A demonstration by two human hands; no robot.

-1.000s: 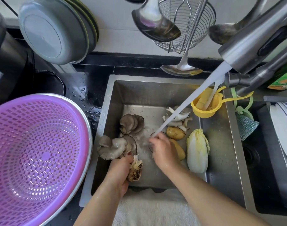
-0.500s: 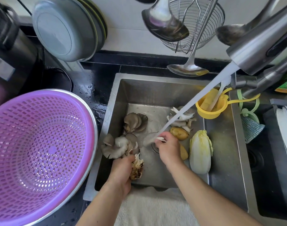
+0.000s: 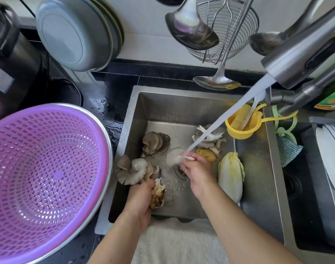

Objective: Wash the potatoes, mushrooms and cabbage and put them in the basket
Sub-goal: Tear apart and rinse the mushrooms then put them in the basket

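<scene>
Fingers of the left hand (image 3: 139,201) curled round the dirty root end of a mushroom clump (image 3: 133,171), caps fanned out toward the sink's left wall. Fingers of the right hand (image 3: 196,171) pinching a pale mushroom piece (image 3: 175,159) under the stream of water (image 3: 225,119), right over the drain (image 3: 180,170).

Writing: none readable. A green and orange bottle (image 3: 332,98) at far right carries a printed label, too blurred to read. A pale label on the black appliance (image 3: 12,60) at left, also illegible.

Nearest: a white towel (image 3: 174,244) draped along the sink's front edge. Steel sink (image 3: 258,187), wet floor. In it, beside the right forearm, a cabbage (image 3: 231,176) lying lengthwise; a potato (image 3: 207,154) just beyond the right hand. A second grey mushroom cluster (image 3: 156,142) mid-left; a third, paler heap (image 3: 208,139) at the back right, beneath the stream. Yellow strainer (image 3: 240,124) hung on the sink's right wall.

Left of sink: purple basket (image 3: 48,181) nested in a metal bowl, on a black counter (image 3: 105,103) beaded with droplets.

Far: white tiled wall. Steel plates (image 3: 77,33) leaning against it. Ladles (image 3: 191,31) and a wire skimmer (image 3: 229,29) hanging. Steel tap (image 3: 303,54) upper right, running.
</scene>
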